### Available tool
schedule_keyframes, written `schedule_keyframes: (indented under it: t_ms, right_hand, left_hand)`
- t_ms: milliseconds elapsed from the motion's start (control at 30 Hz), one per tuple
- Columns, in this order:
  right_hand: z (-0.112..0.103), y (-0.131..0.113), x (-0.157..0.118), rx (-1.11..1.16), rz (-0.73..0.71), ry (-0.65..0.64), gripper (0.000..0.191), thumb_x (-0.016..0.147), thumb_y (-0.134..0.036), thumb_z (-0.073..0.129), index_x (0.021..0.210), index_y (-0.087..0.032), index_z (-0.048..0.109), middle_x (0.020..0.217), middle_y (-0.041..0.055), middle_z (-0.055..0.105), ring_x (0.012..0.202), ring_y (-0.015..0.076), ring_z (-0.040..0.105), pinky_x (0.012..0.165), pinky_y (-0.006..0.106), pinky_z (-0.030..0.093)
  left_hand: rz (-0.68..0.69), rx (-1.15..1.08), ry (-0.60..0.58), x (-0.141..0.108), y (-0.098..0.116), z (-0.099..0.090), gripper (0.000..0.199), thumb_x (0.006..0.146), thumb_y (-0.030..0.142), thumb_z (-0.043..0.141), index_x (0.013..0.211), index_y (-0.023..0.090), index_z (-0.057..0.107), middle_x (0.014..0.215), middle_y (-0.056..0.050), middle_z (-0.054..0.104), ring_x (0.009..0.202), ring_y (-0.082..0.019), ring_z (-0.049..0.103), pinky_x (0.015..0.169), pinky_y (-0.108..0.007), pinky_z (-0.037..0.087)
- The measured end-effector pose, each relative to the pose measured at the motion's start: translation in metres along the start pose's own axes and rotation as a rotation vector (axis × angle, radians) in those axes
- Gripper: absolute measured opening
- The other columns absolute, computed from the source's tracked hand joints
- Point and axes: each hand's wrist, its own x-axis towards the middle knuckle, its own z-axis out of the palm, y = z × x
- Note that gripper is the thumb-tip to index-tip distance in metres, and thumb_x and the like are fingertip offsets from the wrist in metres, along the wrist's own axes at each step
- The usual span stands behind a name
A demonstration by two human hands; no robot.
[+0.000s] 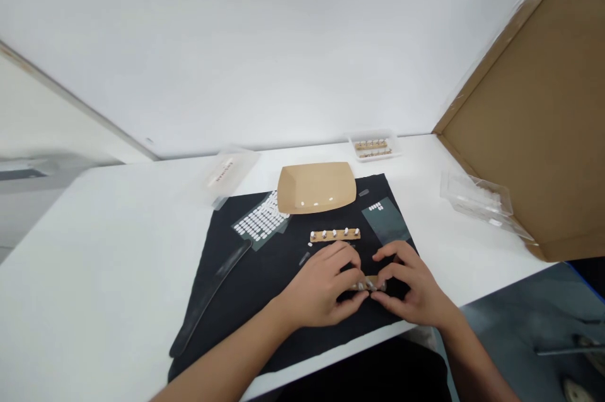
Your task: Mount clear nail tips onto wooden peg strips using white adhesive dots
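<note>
Bare forearms (236, 351) reach in from the bottom edge to a near wooden strip (369, 283) lying on a black cloth (278, 276). The left hand (326, 288) has thumb and forefinger drawn narrowly together at the strip's left part; the right hand (416, 288) has its thumb and fingertips close together at the right part. Whether either pinches the strip itself or a small piece on it, I cannot tell. Just beyond lies a second wooden strip (335, 235), carrying five white-topped pegs. To its right, a dark green card (394, 229) bears a few white ovals (376, 206); farther left, a larger batch of white ovals (259, 218) sits in rows beside a long black strap-like piece (212, 295). Behind stands a kraft tray (316, 181). Past the cloth, on the white desk (94, 276), are a translucent bag (229, 174), a clear box (373, 155) with more strips, and, rightward, another clear container (475, 194) near a cardboard panel (529, 112).
</note>
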Motion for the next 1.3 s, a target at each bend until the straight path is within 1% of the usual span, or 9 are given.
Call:
schedule_keyframes:
  t_ms: [233,467,600,767,833,933,1067,1167,1300]
  right_hand:
    - [0.003,-0.002,0.003,-0.027,-0.026,0.011,0.013,0.094,-0.025,0.079,0.094,-0.024,0.066,0.123,0.0095,0.062,0.113,0.025,0.063,0.092,0.042,0.058]
    - [0.005,0.002,0.006,-0.036,-0.051,-0.01,0.014,0.095,-0.029,0.082,0.096,-0.026,0.068,0.12,0.0069,0.064,0.111,0.0229,0.064,0.088,0.037,0.057]
    - [0.002,0.002,0.005,-0.023,-0.028,-0.012,0.019,0.093,-0.034,0.083,0.104,-0.027,0.07,0.122,0.0075,0.064,0.113,0.024,0.064,0.093,0.039,0.057]
    - [0.0,-0.001,0.006,-0.03,0.001,-0.014,0.04,0.092,-0.038,0.084,0.127,-0.028,0.067,0.125,0.0091,0.063,0.118,0.027,0.062,0.101,0.044,0.056]
    - [0.0,-0.001,0.007,-0.036,0.009,-0.019,0.045,0.093,-0.038,0.083,0.133,-0.029,0.065,0.126,0.0096,0.062,0.12,0.0274,0.061,0.102,0.045,0.056]
    - [0.001,0.001,0.008,-0.05,0.012,-0.034,0.046,0.093,-0.038,0.082,0.135,-0.03,0.065,0.127,0.0096,0.063,0.12,0.0271,0.061,0.102,0.045,0.056]
    - [0.003,0.003,0.009,-0.053,-0.026,-0.035,0.039,0.095,-0.038,0.081,0.131,-0.03,0.069,0.123,0.0086,0.065,0.115,0.0255,0.063,0.098,0.043,0.057]
    - [0.003,0.004,0.009,-0.038,-0.03,-0.033,0.037,0.095,-0.037,0.081,0.129,-0.029,0.069,0.121,0.0082,0.066,0.114,0.0249,0.064,0.098,0.043,0.058]
    - [0.003,0.003,0.008,-0.038,-0.036,-0.024,0.036,0.095,-0.036,0.082,0.128,-0.029,0.07,0.12,0.0082,0.067,0.113,0.025,0.064,0.098,0.043,0.058]
  left_hand:
    - [-0.011,-0.008,-0.026,0.001,0.001,0.0,0.002,0.096,0.021,0.067,0.096,0.02,0.069,0.101,-0.008,0.065,0.092,-0.021,0.06,0.083,-0.036,0.051]
    - [-0.021,-0.025,-0.065,0.001,0.0,-0.001,0.002,0.097,0.021,0.066,0.095,0.02,0.067,0.103,-0.008,0.065,0.094,-0.022,0.059,0.085,-0.036,0.05]
    - [-0.039,-0.025,-0.074,0.0,0.0,-0.001,0.007,0.096,0.022,0.067,0.103,0.021,0.067,0.103,-0.008,0.065,0.095,-0.022,0.059,0.085,-0.037,0.051]
    - [-0.039,0.032,-0.102,0.0,-0.002,-0.009,0.02,0.094,0.029,0.069,0.111,0.02,0.066,0.106,-0.01,0.066,0.097,-0.025,0.061,0.086,-0.038,0.052]
    - [-0.017,0.064,-0.112,0.0,-0.005,-0.014,0.025,0.094,0.036,0.072,0.111,0.019,0.066,0.106,-0.011,0.066,0.096,-0.026,0.061,0.085,-0.04,0.053]
    - [0.003,0.106,-0.121,-0.001,-0.013,-0.021,0.027,0.093,0.043,0.073,0.102,0.018,0.067,0.098,-0.01,0.066,0.091,-0.025,0.06,0.082,-0.04,0.052]
    - [0.07,0.114,-0.108,-0.002,-0.021,-0.024,0.017,0.095,0.036,0.071,0.093,0.019,0.067,0.088,-0.007,0.065,0.086,-0.023,0.06,0.085,-0.039,0.053]
    - [0.084,0.101,-0.093,-0.003,-0.023,-0.026,0.012,0.095,0.031,0.072,0.097,0.02,0.07,0.089,-0.007,0.067,0.088,-0.023,0.061,0.088,-0.04,0.053]
    - [0.101,0.039,-0.111,-0.002,-0.023,-0.027,0.005,0.095,0.026,0.072,0.098,0.021,0.072,0.085,-0.004,0.068,0.085,-0.021,0.061,0.088,-0.039,0.052]
